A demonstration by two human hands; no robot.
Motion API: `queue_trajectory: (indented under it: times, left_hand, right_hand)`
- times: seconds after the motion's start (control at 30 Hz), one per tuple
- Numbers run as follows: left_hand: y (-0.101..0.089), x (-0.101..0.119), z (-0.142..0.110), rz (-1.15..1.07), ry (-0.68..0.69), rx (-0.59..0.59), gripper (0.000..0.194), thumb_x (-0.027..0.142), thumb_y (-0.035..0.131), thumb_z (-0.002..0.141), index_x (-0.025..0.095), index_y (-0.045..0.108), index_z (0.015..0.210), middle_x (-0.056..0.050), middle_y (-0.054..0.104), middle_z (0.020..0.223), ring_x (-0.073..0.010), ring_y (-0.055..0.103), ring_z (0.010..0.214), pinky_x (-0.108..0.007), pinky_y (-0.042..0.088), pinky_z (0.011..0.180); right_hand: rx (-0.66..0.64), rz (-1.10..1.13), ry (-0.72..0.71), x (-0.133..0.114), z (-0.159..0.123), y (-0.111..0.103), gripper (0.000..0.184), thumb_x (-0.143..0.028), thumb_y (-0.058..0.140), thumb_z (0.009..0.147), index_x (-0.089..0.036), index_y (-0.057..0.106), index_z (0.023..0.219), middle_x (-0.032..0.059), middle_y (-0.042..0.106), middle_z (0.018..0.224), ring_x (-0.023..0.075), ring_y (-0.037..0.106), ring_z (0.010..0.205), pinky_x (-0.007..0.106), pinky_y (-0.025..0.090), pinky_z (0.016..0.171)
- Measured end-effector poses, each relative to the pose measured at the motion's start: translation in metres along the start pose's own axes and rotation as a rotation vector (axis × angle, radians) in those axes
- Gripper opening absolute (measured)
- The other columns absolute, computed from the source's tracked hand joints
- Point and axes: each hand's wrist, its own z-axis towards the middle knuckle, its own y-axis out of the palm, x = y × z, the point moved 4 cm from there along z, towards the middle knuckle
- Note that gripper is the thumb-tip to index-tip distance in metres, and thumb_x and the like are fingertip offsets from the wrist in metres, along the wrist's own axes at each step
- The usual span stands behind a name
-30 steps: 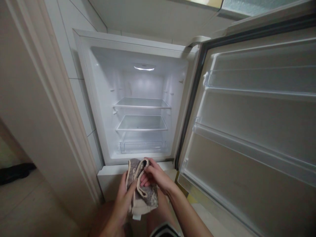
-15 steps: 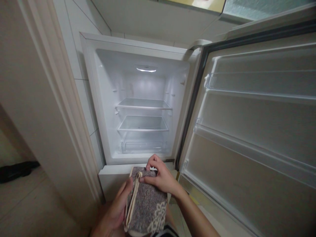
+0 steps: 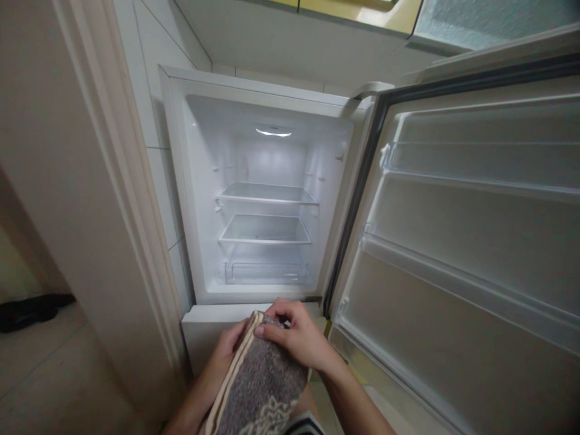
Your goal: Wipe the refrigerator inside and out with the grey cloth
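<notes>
So, far left, a black item (image 3: 34, 311) lies on the pale floor (image 3: 45, 374), too dark to identify. Next, a beige door frame (image 3: 113, 211) runs down the left side of the frame, then white wall tiles (image 3: 158, 172). Fridge (image 3: 174, 175) takes the middle, its white front panel (image 3: 203, 341) below the compartment. Left hand (image 3: 229, 341), lower center, grips the left side of a folded cloth (image 3: 267, 371); part of that hand sits behind the fabric. Cloth is gray-brown and speckled, cream edging along its left, cream pattern near the bottom edge of the frame, held tilted in front of the panel, lower end cut off by the frame. Inside the fridge, roughly above the cloth: lit lamp (image 3: 274, 131) at the top, upper shelf (image 3: 267, 193), lower shelf (image 3: 265, 229), clear drawer (image 3: 267, 275) at the bottom. Right hand (image 3: 296, 332) pinches the cloth's top edge, thumb on the near face, fingers curled over. Upper right of center, a yellow cabinet (image 3: 362, 15). Dark gasket (image 3: 356, 202) lines the fridge door (image 3: 475, 226), swung wide across the right side, clear bins (image 3: 453, 275) along its inner face.
</notes>
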Motion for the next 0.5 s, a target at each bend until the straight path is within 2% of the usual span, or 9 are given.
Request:
queue_trajectory:
  times: [0.1, 0.2, 0.3, 0.37, 0.43, 0.5]
  left_hand:
    - [-0.001, -0.001, -0.012, 0.011, -0.057, 0.012, 0.055, 0.064, 0.084, 0.074, 0.023, 0.084, 0.111, -0.011, 0.081, 0.117, -0.0366, 0.071, 0.118, -0.05, 0.054, 0.111]
    - [-0.01, -0.009, -0.022, 0.016, -0.14, 0.101, 0.062, 0.073, 0.084, 0.068, 0.023, 0.085, 0.105, -0.012, 0.08, 0.121, -0.0393, 0.068, 0.124, -0.053, 0.05, 0.115]
    - [-0.016, -0.019, -0.024, -0.081, -0.217, 0.203, 0.069, 0.079, 0.079, 0.07, 0.021, 0.084, 0.105, -0.014, 0.08, 0.121, -0.0398, 0.067, 0.127, -0.053, 0.049, 0.116]
    - [-0.012, -0.023, -0.02, -0.121, -0.196, 0.157, 0.069, 0.077, 0.081, 0.07, 0.019, 0.083, 0.108, -0.015, 0.08, 0.118, -0.0395, 0.071, 0.12, -0.052, 0.054, 0.11]
    - [-0.005, -0.022, -0.013, -0.066, -0.113, 0.057, 0.064, 0.067, 0.089, 0.067, 0.018, 0.082, 0.107, -0.014, 0.082, 0.112, -0.0384, 0.074, 0.111, -0.049, 0.058, 0.102]
    - [-0.005, -0.021, -0.005, 0.016, -0.05, 0.002, 0.058, 0.059, 0.092, 0.065, 0.018, 0.082, 0.104, -0.011, 0.083, 0.106, -0.0362, 0.075, 0.105, -0.045, 0.06, 0.097]
  right_hand:
    - [-0.052, -0.076, -0.045, 0.006, 0.007, 0.005, 0.039, -0.058, 0.081, 0.084, -0.02, 0.081, 0.084, 0.0006, 0.062, 0.086, 0.0148, 0.058, 0.086, 0.027, 0.04, 0.08]
    - [-0.089, -0.192, -0.014, 0.013, 0.009, 0.009, 0.033, -0.054, 0.08, 0.087, -0.021, 0.081, 0.083, 0.0009, 0.064, 0.085, 0.0154, 0.059, 0.085, 0.027, 0.038, 0.078]
    - [0.019, -0.349, 0.041, 0.02, 0.011, 0.012, 0.026, -0.045, 0.081, 0.088, -0.02, 0.077, 0.08, 0.002, 0.065, 0.085, 0.0163, 0.058, 0.085, 0.028, 0.035, 0.077]
    - [0.076, -0.374, 0.041, 0.024, 0.013, 0.015, 0.021, -0.037, 0.082, 0.087, -0.019, 0.075, 0.08, 0.0023, 0.065, 0.09, 0.0163, 0.059, 0.088, 0.028, 0.036, 0.079]
    - [0.096, -0.301, -0.001, 0.031, 0.016, 0.017, 0.017, -0.033, 0.084, 0.083, -0.02, 0.074, 0.087, 0.0024, 0.066, 0.098, 0.017, 0.06, 0.095, 0.028, 0.041, 0.085]
    - [0.111, -0.184, -0.035, 0.044, 0.017, 0.015, 0.03, -0.035, 0.086, 0.08, -0.024, 0.075, 0.104, 0.0034, 0.068, 0.112, 0.0197, 0.062, 0.108, 0.03, 0.045, 0.096]
